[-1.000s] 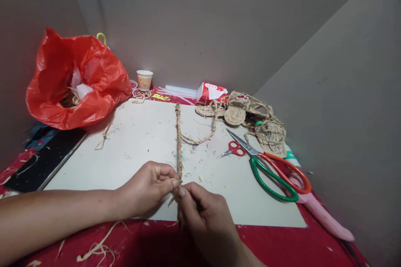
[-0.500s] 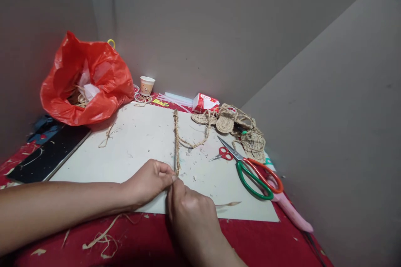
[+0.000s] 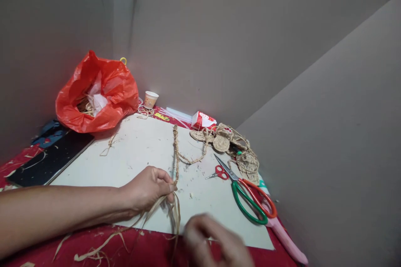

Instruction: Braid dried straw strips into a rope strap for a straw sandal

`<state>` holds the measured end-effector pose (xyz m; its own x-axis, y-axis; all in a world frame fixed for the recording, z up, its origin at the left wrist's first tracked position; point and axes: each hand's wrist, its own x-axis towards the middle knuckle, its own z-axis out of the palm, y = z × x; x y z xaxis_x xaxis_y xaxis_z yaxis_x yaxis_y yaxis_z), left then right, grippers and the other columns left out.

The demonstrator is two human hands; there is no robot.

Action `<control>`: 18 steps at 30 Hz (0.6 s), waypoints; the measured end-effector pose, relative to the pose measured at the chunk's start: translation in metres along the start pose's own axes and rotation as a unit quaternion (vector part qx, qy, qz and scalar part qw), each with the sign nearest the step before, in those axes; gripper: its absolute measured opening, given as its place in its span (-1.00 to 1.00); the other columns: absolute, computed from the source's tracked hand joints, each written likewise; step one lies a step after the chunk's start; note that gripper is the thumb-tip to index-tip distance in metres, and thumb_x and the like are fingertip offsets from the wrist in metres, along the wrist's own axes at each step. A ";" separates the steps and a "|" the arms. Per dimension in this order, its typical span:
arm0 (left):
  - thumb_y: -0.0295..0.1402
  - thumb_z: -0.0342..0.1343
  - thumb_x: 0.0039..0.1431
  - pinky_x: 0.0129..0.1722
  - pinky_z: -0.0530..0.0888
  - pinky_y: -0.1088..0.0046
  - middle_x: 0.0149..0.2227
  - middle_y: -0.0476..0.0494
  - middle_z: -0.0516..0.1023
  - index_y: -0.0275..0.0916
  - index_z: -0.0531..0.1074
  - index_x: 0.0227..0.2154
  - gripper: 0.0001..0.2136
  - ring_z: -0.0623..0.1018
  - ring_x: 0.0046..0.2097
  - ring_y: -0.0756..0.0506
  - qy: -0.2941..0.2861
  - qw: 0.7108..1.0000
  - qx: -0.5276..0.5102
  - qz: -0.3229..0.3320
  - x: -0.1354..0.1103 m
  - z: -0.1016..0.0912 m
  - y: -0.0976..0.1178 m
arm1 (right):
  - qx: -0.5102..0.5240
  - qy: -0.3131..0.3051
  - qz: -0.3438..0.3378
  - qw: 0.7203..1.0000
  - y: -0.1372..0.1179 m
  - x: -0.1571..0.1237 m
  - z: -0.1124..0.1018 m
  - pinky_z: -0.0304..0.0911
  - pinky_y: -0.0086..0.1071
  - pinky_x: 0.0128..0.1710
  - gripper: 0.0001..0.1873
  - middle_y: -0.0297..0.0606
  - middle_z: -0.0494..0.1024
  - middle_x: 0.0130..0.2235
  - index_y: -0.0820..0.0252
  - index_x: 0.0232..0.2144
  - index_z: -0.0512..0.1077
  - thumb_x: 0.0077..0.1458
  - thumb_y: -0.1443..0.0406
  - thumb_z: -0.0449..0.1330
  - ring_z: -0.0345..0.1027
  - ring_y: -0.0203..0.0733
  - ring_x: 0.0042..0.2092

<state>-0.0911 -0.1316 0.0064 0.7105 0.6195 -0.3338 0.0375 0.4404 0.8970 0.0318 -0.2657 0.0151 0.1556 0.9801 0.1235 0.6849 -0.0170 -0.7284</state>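
My left hand pinches the near end of a braided straw cord over the white board. Loose straw strands hang from under its fingers toward the board's front edge. To the right and nearer to me is my right hand, apart from the cord and smeared by motion, so its fingers are unclear. The braid runs straight away from me, and a side length of it curves right toward several woven straw pieces.
Big scissors with green and orange handles lie at the right, beside small red scissors and a pink handle. A red plastic bag, a paper cup and a dark flat panel stand or lie farther off.
My right hand has come away from the braid's end, moving right and toward me. The loose strands now show below my left hand, which keeps its pinch. The view has tilted slightly.
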 end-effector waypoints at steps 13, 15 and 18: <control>-0.25 0.19 -0.02 -0.45 0.32 0.48 -0.61 -0.01 0.46 -0.26 0.23 -0.43 -0.74 0.45 -0.52 0.01 -0.076 0.995 -0.041 0.040 0.002 -0.002 -0.007 | 0.383 -0.239 0.204 0.869 0.015 0.054 0.008 -0.33 -0.53 -0.69 -0.56 -0.54 0.02 -0.65 0.24 -0.49 0.28 0.15 -0.02 0.01 -0.27 -0.46 -0.64; -0.25 0.16 0.02 -0.43 0.34 0.46 -0.61 -0.02 0.46 -0.26 0.22 -0.43 -0.76 0.47 -0.50 -0.02 -0.070 0.996 -0.034 0.035 0.002 -0.001 -0.011 | 0.381 -0.261 0.192 0.866 0.020 0.055 0.006 -0.32 -0.51 -0.68 -0.54 -0.53 0.03 -0.66 0.25 -0.52 0.28 0.17 -0.01 -0.01 -0.25 -0.46 -0.64; -0.26 0.11 0.08 -0.42 0.33 0.47 -0.58 0.00 0.44 -0.25 0.24 -0.42 -0.80 0.45 -0.48 0.00 -0.059 0.998 0.002 0.038 0.001 -0.001 -0.013 | 0.417 -0.257 0.187 0.852 0.025 0.054 0.006 -0.33 -0.49 -0.68 -0.56 -0.53 0.04 -0.66 0.25 -0.50 0.30 0.18 0.01 0.00 -0.24 -0.45 -0.65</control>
<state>-0.0914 -0.1361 -0.0060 0.7889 0.5702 -0.2292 -0.0166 0.3926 0.9195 0.0531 -0.2121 -0.0012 -0.2272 0.8981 -0.3765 -0.1210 -0.4097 -0.9042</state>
